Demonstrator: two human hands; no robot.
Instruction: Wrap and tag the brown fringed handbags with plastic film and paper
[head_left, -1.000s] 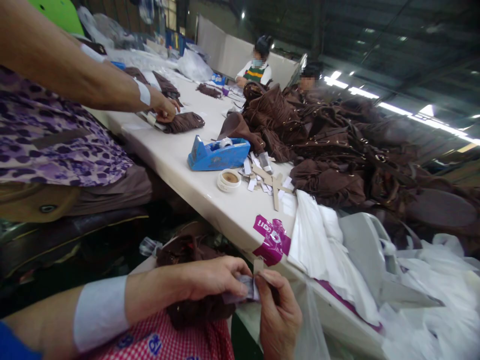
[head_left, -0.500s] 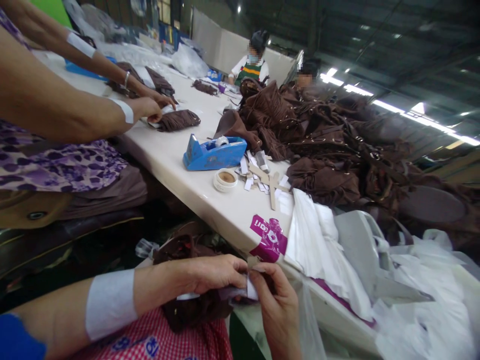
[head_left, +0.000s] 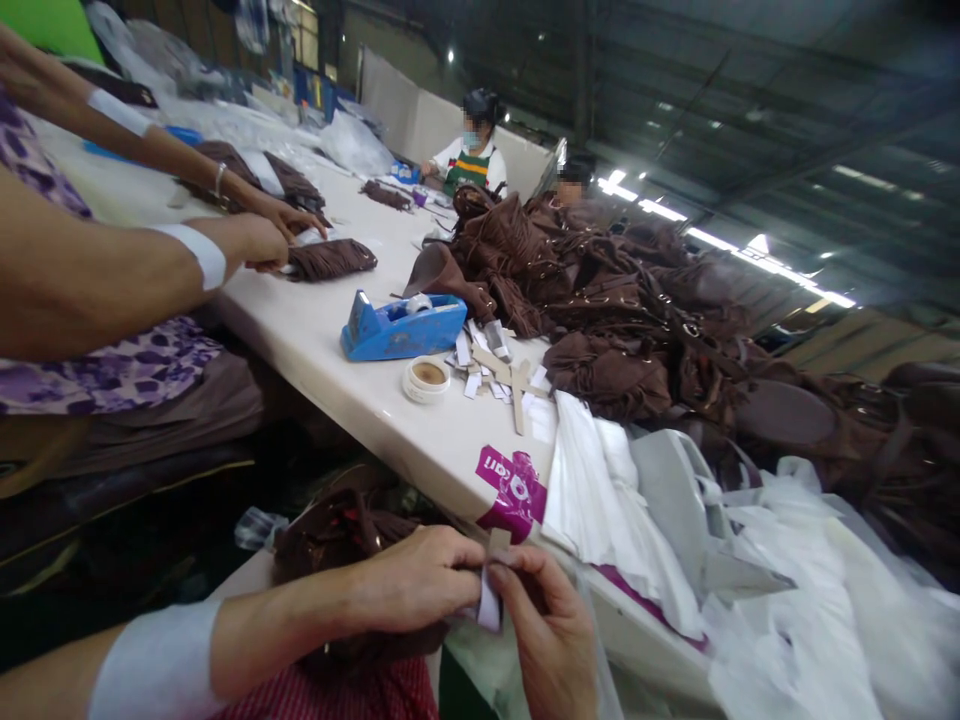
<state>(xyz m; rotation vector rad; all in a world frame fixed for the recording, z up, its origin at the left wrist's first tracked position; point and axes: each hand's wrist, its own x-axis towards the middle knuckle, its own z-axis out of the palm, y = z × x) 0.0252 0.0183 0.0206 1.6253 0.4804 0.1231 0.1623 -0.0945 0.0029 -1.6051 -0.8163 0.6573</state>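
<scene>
The right hand (head_left: pixel 551 615) pinched a white strip (head_left: pixel 489 608) between thumb and fingertips, just above the lap near the table edge; a beige card end (head_left: pixel 499 541) stuck up above it. The left hand (head_left: pixel 427 582) was curled against the strip; its own fingers hid whatever lay inside, so I cannot tell its grip. Beneath that forearm lay a brown bag (head_left: pixel 322 545), mostly covered, over a red checked cloth (head_left: pixel 367 692) cut off at the bottom. On the near end of the table (head_left: pixel 435 440), a creased purple label (head_left: pixel 517 488) showed white letters, apparently "ari", the rest unclear. Beyond stood a white jar (head_left: pixel 426 381), its print too small to read, and a blue tape dispenser (head_left: pixel 405 328). A co-worker's hands (head_left: pixel 266 243), the body cut off, touched a brown bundle (head_left: pixel 334 260). Farther back, piled brown bags (head_left: pixel 600 290) largely hid one person (head_left: pixel 573 182).
</scene>
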